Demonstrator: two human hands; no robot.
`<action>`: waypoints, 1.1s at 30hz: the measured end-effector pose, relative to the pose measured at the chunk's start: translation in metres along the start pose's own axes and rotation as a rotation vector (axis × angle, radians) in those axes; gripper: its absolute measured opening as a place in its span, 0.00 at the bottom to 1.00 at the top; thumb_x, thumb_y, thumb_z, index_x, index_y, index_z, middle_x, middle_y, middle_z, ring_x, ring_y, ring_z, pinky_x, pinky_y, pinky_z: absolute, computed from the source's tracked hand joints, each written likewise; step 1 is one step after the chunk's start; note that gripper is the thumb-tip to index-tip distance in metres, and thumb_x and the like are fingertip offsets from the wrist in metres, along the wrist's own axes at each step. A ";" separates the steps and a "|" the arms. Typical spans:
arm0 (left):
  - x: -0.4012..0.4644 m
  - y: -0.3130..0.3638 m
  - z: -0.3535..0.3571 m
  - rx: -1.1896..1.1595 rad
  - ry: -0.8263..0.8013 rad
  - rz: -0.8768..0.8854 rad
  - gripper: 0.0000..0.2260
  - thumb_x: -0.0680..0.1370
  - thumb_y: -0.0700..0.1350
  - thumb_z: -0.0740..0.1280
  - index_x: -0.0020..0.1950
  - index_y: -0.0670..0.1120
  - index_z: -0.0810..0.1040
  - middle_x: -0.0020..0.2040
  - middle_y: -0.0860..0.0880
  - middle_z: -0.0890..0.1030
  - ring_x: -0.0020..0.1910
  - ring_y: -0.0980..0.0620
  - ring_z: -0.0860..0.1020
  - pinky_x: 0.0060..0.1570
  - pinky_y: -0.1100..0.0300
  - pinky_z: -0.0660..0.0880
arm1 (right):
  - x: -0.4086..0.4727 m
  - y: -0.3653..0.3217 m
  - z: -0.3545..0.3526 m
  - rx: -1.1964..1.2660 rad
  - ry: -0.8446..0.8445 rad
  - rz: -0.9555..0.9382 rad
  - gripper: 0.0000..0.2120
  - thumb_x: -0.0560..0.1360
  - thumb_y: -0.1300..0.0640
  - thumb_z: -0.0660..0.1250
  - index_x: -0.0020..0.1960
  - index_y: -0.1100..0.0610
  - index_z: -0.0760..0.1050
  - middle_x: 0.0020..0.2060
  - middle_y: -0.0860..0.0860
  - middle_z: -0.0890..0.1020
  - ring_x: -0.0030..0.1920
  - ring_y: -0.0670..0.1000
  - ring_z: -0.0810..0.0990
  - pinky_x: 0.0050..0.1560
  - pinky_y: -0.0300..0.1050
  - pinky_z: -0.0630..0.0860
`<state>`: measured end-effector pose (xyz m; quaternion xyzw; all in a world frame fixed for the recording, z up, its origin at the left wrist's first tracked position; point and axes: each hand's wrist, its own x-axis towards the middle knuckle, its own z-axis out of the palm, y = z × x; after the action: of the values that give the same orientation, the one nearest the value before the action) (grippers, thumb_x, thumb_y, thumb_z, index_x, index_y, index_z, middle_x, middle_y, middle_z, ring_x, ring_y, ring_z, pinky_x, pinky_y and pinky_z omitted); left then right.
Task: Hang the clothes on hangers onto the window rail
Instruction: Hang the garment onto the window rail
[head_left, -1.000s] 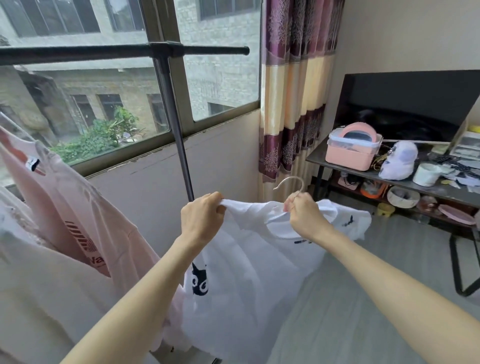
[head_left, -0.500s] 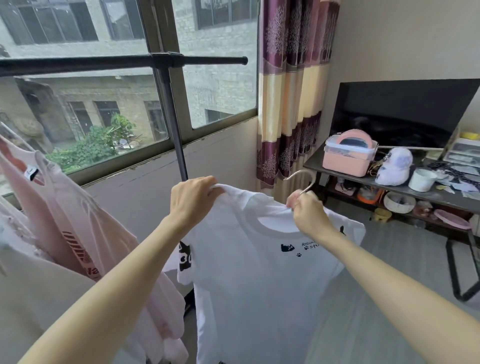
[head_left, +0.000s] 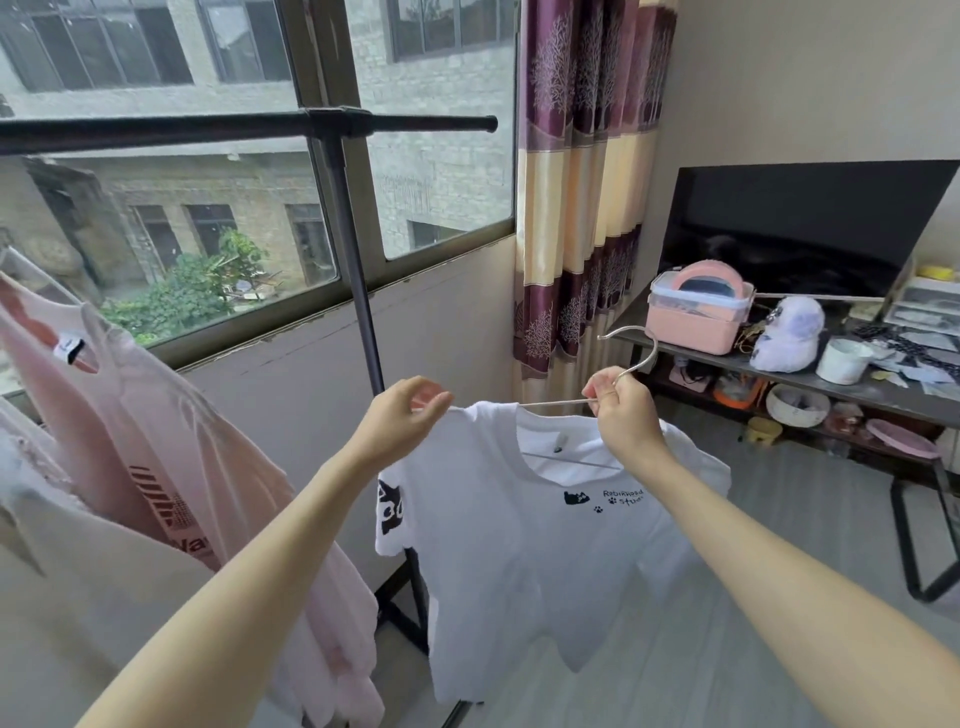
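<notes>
Both arms reach forward from the bottom of the view, forearms bare and nearly straight, the hands meeting at chest height in front of the window. The right hand (head_left: 626, 410) is curled round the neck of a wire hanger (head_left: 631, 358), thumb and fingers pinching it just below the hook, which curves up and to the left above the knuckles. The left hand (head_left: 402, 415) pinches the shoulder of a white T-shirt (head_left: 519, 545) at the hanger's left end, wrist bent slightly, fingertips gathered on the cloth. The shirt hangs from the hanger between the two hands, front facing the person, a small black print on the chest and a black cat face on the left sleeve. It is held well below the black rail (head_left: 208, 130), which crosses the window on an upright pole. A pink shirt (head_left: 156, 467) hangs at the left, beside a pale garment (head_left: 78, 597)
</notes>
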<state>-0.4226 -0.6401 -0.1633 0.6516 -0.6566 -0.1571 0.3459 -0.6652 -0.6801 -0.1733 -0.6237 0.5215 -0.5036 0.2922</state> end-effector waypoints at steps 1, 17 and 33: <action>-0.004 -0.002 0.001 -0.028 -0.032 -0.012 0.11 0.77 0.49 0.65 0.55 0.45 0.78 0.52 0.50 0.79 0.51 0.56 0.75 0.49 0.66 0.66 | 0.001 0.001 -0.001 -0.007 0.021 0.004 0.17 0.80 0.62 0.54 0.34 0.52 0.68 0.32 0.47 0.72 0.36 0.47 0.71 0.42 0.40 0.69; -0.011 -0.024 0.018 0.220 0.279 -0.073 0.11 0.75 0.38 0.60 0.56 0.45 0.75 0.53 0.44 0.77 0.51 0.41 0.76 0.50 0.51 0.70 | 0.009 0.029 -0.042 -0.187 0.145 0.143 0.12 0.79 0.62 0.54 0.40 0.57 0.71 0.34 0.50 0.74 0.44 0.55 0.74 0.46 0.47 0.68; -0.016 -0.001 0.053 0.415 0.214 0.518 0.06 0.74 0.45 0.66 0.48 0.47 0.80 0.40 0.50 0.80 0.38 0.46 0.80 0.44 0.55 0.72 | -0.002 0.005 -0.016 -0.088 0.053 0.108 0.16 0.80 0.60 0.54 0.34 0.51 0.69 0.34 0.50 0.74 0.43 0.54 0.76 0.49 0.50 0.73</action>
<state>-0.4581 -0.6379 -0.2052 0.5325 -0.7782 0.1420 0.3012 -0.6821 -0.6769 -0.1732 -0.5936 0.5833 -0.4801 0.2774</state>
